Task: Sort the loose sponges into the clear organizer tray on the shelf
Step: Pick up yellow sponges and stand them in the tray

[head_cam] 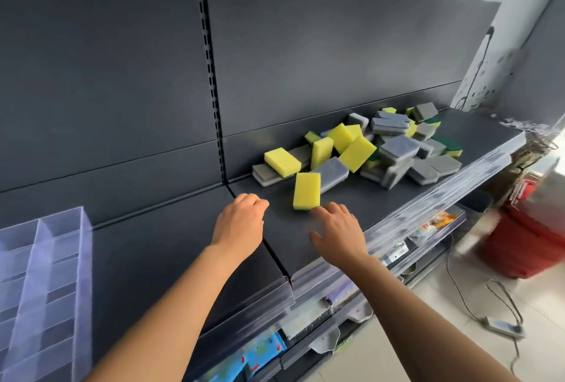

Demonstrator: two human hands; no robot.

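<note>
At eight o'clock the clear organizer tray [81, 259] runs off the left and bottom edges, hiding how many compartments it has. At two o'clock the sponge pile [394, 149] buries its lower pieces under the upper ones, so no count can be made. At four o'clock a red tub [526, 247] is blurred and cut by the right edge, and the packets [437, 221] near it are unreadable.

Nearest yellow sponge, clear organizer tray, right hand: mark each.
Nearest yellow sponge [306, 190], head view, centre of its top face.
Clear organizer tray [82, 274], head view, its right outer wall.
Right hand [339, 232], head view, back of the hand.
</note>
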